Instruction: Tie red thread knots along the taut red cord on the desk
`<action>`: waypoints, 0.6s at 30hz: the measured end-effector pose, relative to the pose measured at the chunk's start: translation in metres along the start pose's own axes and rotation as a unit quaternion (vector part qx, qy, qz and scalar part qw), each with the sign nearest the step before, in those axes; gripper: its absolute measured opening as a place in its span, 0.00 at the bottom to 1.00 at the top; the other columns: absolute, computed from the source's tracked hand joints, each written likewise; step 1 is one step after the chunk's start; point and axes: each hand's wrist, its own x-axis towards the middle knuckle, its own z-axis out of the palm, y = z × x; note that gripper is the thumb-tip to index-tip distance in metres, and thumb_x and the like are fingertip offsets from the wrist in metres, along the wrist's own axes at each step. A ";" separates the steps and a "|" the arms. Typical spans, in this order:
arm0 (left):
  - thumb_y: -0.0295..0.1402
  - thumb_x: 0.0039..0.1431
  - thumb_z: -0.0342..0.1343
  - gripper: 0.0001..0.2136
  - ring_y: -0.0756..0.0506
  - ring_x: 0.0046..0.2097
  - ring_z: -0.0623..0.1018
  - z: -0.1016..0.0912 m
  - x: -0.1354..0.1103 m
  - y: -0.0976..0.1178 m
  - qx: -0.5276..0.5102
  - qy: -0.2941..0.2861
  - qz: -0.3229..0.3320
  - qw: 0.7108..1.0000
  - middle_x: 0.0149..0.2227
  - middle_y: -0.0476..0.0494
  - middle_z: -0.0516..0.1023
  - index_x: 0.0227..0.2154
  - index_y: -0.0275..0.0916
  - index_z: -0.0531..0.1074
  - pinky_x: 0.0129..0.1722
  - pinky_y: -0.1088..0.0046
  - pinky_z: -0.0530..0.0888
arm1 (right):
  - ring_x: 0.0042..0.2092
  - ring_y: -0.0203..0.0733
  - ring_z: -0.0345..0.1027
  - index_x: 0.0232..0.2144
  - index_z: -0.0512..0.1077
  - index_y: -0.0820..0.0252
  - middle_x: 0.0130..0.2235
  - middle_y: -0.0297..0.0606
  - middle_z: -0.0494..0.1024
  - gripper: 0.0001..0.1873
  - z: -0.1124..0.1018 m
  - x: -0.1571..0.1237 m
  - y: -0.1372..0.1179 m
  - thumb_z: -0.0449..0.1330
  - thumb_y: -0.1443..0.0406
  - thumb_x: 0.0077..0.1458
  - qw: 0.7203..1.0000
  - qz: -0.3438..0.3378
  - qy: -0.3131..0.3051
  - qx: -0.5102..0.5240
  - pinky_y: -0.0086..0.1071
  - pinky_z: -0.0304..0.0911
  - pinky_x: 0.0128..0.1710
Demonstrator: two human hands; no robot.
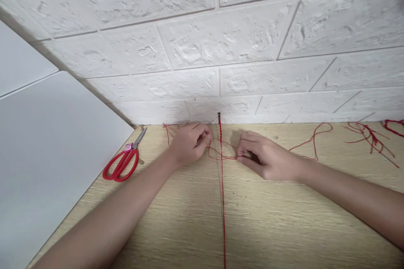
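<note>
While pinched by fingers (202, 139): red cord (221, 151).

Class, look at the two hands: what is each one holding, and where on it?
Left hand and right hand each pinch a loose end of red thread, on either side of the taut knotted cord.

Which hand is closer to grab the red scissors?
The left hand. The red scissors lie on the table just to its left, while the right hand sits across the taut red cord, farther away. Both hands pinch cord loops now.

No readable text anywhere — pink tag on scissors (121, 163) too small (blurred) to read.
</note>
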 end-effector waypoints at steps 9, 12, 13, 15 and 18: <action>0.31 0.55 0.55 0.03 0.46 0.33 0.70 -0.002 -0.009 0.020 -0.021 -0.077 0.159 0.984 0.30 0.46 0.72 0.32 0.39 0.69 0.38 0.64 0.65 | 0.39 0.42 0.62 0.32 0.66 0.59 0.34 0.38 0.69 0.06 -0.002 0.001 0.002 0.54 0.72 0.62 1.000 0.012 0.002 0.027 0.37 0.59 0.40; 0.29 0.56 0.54 0.01 0.47 0.32 0.69 0.001 -0.009 0.021 -0.028 -0.072 0.168 0.983 0.29 0.47 0.71 0.30 0.38 0.69 0.37 0.65 0.64 | 0.40 0.42 0.62 0.33 0.66 0.59 0.36 0.39 0.69 0.06 -0.003 0.001 0.002 0.55 0.71 0.63 0.999 0.023 0.004 0.038 0.36 0.60 0.40; 0.29 0.57 0.53 0.02 0.47 0.32 0.69 0.002 -0.009 0.021 -0.031 -0.070 0.166 0.983 0.28 0.47 0.71 0.30 0.38 0.69 0.37 0.65 0.64 | 0.41 0.42 0.63 0.33 0.66 0.59 0.36 0.39 0.69 0.06 -0.003 0.001 0.002 0.55 0.71 0.63 0.999 0.026 0.005 0.043 0.36 0.60 0.40; 0.28 0.58 0.53 0.03 0.47 0.31 0.68 0.003 -0.009 0.020 -0.043 -0.065 0.161 0.984 0.28 0.47 0.70 0.30 0.38 0.69 0.35 0.66 0.65 | 0.42 0.43 0.63 0.33 0.67 0.59 0.38 0.40 0.70 0.05 -0.003 0.000 0.003 0.55 0.71 0.63 0.998 0.031 0.008 0.055 0.36 0.61 0.41; 0.27 0.57 0.53 0.02 0.48 0.30 0.67 0.004 -0.009 0.018 -0.062 -0.051 0.151 0.985 0.26 0.48 0.68 0.29 0.38 0.69 0.32 0.68 0.64 | 0.42 0.42 0.64 0.34 0.67 0.58 0.40 0.41 0.71 0.04 -0.003 0.000 0.005 0.55 0.70 0.63 0.997 0.033 0.019 0.073 0.35 0.61 0.40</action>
